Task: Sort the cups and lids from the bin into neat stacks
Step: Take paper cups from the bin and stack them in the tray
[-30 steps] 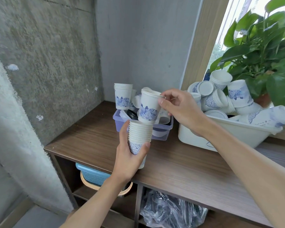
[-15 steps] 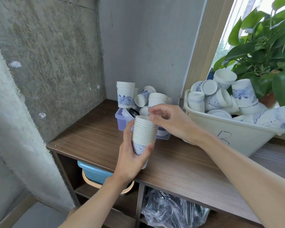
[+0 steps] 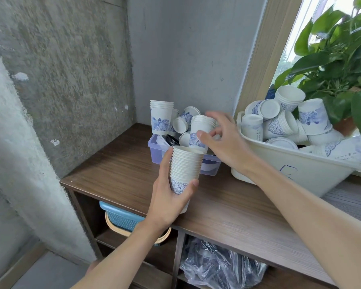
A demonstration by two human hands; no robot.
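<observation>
My left hand (image 3: 168,197) grips a stack of white paper cups with blue flower print (image 3: 186,166) above the wooden shelf top. My right hand (image 3: 221,140) hovers just above and behind the stack, fingers spread, holding nothing. Behind it a small clear purple bin (image 3: 154,150) holds two more upright cup stacks (image 3: 161,116) (image 3: 200,130), loose cups and a dark lid. A large cream bin (image 3: 296,170) on the right is heaped with cups and white lids (image 3: 268,108).
The wooden shelf top (image 3: 117,172) meets concrete walls at the left and back. A potted green plant (image 3: 340,59) leans over the cream bin by the window. Below are a blue basket (image 3: 121,217) and a clear plastic bag (image 3: 215,268).
My right hand pushed a single cup down onto the stack in my left hand, then let go and lifted away toward the bins. The view shifted slightly.
</observation>
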